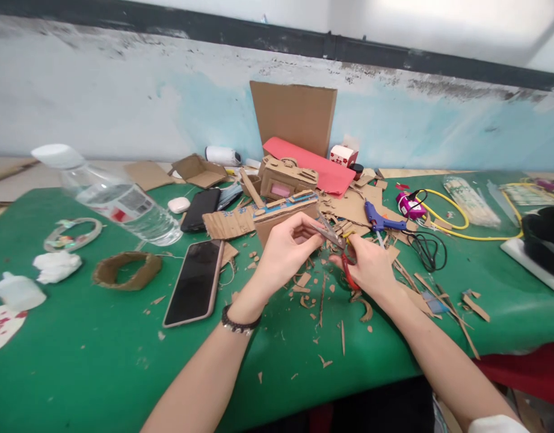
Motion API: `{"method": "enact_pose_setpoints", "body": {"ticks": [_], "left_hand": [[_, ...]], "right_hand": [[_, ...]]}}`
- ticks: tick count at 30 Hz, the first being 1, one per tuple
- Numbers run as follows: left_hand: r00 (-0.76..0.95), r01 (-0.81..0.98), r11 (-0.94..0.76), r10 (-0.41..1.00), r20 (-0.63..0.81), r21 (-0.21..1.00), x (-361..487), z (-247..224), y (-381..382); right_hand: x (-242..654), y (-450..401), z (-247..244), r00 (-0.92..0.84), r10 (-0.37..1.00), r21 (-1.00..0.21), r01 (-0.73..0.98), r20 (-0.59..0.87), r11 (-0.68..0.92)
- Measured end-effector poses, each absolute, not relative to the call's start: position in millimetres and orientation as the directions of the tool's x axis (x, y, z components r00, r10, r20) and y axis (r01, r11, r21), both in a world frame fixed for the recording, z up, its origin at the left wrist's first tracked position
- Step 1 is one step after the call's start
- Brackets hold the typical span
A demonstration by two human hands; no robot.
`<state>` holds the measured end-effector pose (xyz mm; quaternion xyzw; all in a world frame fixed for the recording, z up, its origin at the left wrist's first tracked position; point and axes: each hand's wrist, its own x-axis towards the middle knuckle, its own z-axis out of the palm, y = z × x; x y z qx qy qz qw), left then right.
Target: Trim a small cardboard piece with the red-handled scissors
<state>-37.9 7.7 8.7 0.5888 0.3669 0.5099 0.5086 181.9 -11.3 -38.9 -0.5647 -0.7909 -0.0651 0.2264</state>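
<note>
My right hand (367, 264) is closed on the red-and-yellow handles of a pair of scissors (349, 272), whose blades point up and left. My left hand (291, 243) is pinched near the blades, its fingertips closed on something too small to make out. Just behind my left hand stands a cardboard box (281, 218) with a blue printed strip on top. Small cardboard scraps (304, 281) lie scattered on the green tabletop below both hands.
A phone (195, 282), a cardboard ring (127, 270) and a tilted water bottle (123, 201) are at left. Behind stands a cardboard camera shape (288, 179). A blue glue gun (380, 218), black cable (427, 249) and yellow cord (457, 227) lie right.
</note>
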Motion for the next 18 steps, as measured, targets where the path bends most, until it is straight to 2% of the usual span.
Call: {"method": "enact_pose_setpoints", "body": {"ticks": [6,12,18], "left_hand": [[0.194,-0.061,-0.228,0.952,0.235,0.972,-37.8,11.7,7.5],[0.172,-0.059,-0.206,0.962,0.213,0.977,-36.8,15.4,5.9],[0.145,-0.041,-0.247,0.957,0.25,0.968,-35.3,17.0,3.4]], "right_hand": [[180.2,-13.1,-35.9,-0.261,0.873,-0.173,0.918,0.413,0.357],[183.4,-9.3,-39.9,-0.145,0.928,-0.289,0.924,0.343,0.251],[185.7,-6.9,-39.1,-0.08,0.94,-0.333,0.923,0.33,0.195]]}}
